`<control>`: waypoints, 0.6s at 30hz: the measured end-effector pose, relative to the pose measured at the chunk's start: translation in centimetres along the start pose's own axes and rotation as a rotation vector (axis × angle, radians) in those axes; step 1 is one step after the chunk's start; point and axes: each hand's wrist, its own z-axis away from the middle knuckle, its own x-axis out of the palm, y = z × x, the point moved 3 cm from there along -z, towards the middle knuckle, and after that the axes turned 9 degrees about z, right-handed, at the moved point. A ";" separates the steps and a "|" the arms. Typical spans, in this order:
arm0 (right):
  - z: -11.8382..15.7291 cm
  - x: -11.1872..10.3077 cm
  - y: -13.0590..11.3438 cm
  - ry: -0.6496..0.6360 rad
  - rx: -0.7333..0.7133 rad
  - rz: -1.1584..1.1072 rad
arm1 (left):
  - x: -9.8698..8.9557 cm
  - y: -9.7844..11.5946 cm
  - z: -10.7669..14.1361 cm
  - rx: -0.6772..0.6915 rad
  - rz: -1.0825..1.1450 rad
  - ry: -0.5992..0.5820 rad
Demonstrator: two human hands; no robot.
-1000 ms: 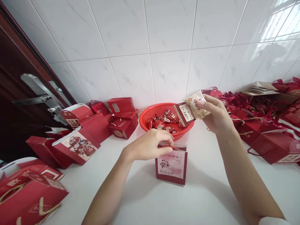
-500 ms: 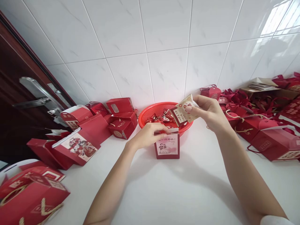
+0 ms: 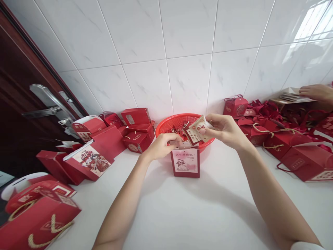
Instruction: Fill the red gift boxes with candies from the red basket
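A small red paper gift box (image 3: 185, 163) with a printed couple on its pink front stands upright on the white table. My left hand (image 3: 165, 144) is closed at its top left edge, thumb and fingers pinching the rim. In my right hand (image 3: 225, 130) is a cream and dark red snack packet (image 3: 198, 130), gripped by its right end. The packet tilts down to the left, its lower corner just above the box's top. Behind the box sits a red plastic basket (image 3: 166, 122) containing several red-wrapped candies (image 3: 179, 132), partly hidden by my hands and the packet.
Red gift boxes (image 3: 136, 137) stand at the left, and a red bag with rope handles (image 3: 41, 222) lies nearer. More red boxes (image 3: 299, 156) fill the right side. Another person's hand (image 3: 316, 92) touches a stack of pale packets (image 3: 290, 94) there. A tiled wall (image 3: 189, 80) closes the back.
My right hand has brought the packet down and left, closer to the box's top. My left hand's fingers have drawn back to the box's left edge. Another person's hand has appeared at right.
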 end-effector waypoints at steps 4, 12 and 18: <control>0.0 0.7 -0.3 -0.077 -0.074 0.148 | 0.1 0.0 0.0 -0.027 0.015 -0.026; 0.0 2.4 -0.5 -0.117 -0.117 0.221 | 0.0 -0.4 0.0 -0.091 0.135 -0.139; -0.1 3.1 0.0 -0.113 -0.100 0.177 | -0.4 -0.7 0.2 -0.088 0.214 -0.225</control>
